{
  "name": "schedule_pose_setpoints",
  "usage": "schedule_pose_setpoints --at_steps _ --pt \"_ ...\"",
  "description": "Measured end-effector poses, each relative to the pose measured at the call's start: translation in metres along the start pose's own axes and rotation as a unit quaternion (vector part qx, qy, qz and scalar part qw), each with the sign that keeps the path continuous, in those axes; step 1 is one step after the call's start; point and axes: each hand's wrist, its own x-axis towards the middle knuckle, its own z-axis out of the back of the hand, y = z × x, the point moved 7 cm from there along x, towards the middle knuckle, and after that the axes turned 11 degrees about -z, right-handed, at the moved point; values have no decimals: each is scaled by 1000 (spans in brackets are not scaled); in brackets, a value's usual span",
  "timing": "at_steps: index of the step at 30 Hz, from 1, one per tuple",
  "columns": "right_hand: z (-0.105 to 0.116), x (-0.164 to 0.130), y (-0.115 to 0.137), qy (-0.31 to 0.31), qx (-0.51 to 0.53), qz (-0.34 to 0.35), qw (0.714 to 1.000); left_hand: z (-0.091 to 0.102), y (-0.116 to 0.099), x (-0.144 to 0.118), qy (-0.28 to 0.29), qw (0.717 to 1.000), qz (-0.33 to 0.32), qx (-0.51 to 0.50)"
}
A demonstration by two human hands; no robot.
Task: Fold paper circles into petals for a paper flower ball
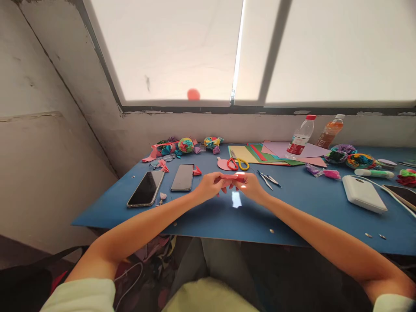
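Observation:
Between my two hands is a small folded piece of red-pink paper (230, 176), held just above the blue table. My left hand (210, 185) pinches its left end. At the other end my right hand (251, 186) grips it, fingers closed; the undersides of the fingers are partly hidden. Just beyond the hands lie scissors with red and yellow handles (242, 163) beside a pink round paper piece (222, 164). To the right of my right hand rests a pair of compasses (269, 178). A phone (182, 177) lies left of my left hand, with a small red folded paper (196, 170) at its edge.
Another phone (146, 188) lies further left. Paper balls (186, 145) and coloured sheets (276, 148) line the back of the blue table (208, 221). A red-capped bottle (300, 138) and an orange drink bottle (331, 131) stand there. A white power bank (364, 194) lies right.

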Motion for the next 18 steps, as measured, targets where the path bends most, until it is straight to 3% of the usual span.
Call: schedule_pose_setpoints --at_steps 6,12,18 --pt "4 -11 13 -99 -131 101 981 -7 2 0 16 990 50 -128" --pt "-3 -20 30 -69 -222 228 946 -8 -4 -2 23 976 67 -207" --pt "-5 -25 36 -80 -271 278 918 -4 10 -2 3 976 101 -194"
